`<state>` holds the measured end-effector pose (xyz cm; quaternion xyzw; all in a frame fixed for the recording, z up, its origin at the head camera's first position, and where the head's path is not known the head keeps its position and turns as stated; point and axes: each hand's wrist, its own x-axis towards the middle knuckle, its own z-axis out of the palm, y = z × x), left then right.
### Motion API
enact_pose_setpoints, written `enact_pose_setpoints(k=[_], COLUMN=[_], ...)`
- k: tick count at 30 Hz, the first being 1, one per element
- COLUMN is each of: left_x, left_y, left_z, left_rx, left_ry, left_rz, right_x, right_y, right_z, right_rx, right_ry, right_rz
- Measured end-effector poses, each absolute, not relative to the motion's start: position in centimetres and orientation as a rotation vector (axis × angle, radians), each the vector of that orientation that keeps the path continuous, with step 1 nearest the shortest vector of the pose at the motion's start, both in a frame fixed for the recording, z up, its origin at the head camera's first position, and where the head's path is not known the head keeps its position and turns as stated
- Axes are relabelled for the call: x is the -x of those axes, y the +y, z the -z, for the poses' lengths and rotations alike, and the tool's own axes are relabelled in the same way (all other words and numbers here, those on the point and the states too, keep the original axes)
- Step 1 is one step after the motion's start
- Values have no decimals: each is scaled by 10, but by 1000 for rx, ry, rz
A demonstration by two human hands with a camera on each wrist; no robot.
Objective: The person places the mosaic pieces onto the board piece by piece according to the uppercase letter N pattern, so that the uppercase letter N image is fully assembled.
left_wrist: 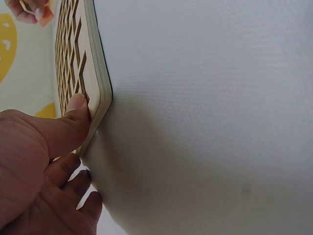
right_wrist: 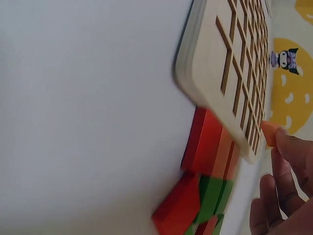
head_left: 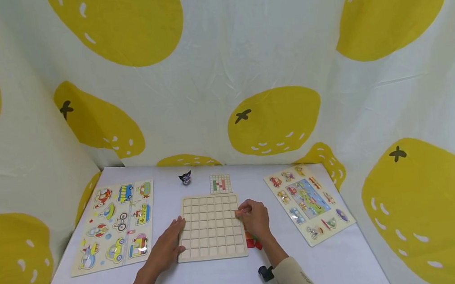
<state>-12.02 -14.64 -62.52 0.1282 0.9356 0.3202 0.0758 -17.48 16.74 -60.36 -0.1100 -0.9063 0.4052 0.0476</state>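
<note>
A pale wooden grid board (head_left: 210, 228) with rows of square cells lies flat before me. My left hand (head_left: 167, 244) rests at its left edge; in the left wrist view the thumb (left_wrist: 76, 117) presses on the top near a corner, and other fingers lie along the side. Over the board's right edge, my right hand (head_left: 256, 218) pinches a small orange block (right_wrist: 269, 133) between thumb and fingertips. Beside the board's right side, partly hidden by that hand in the head view, lie red blocks (right_wrist: 200, 142), green blocks (right_wrist: 209, 196) and more orange ones.
Behind the board lies a small grid card (head_left: 220, 184) with green and red cells. A small dark figurine (head_left: 185, 178) stands to its left. Picture puzzle boards flank the workspace, one on the left (head_left: 113, 226) and one on the right (head_left: 310, 202). A lemon-print curtain (head_left: 206, 80) hangs behind.
</note>
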Motion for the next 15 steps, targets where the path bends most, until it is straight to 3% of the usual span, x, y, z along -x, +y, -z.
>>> enact_pose_setpoints(k=[15], left_x=[122], left_y=[-149], left_z=[627], left_rx=[-372], left_ry=[2800], left_rz=[-918], right_x=[186], right_y=[121], right_z=[611], right_rx=[182], right_ry=[-2823], right_rz=[-1207])
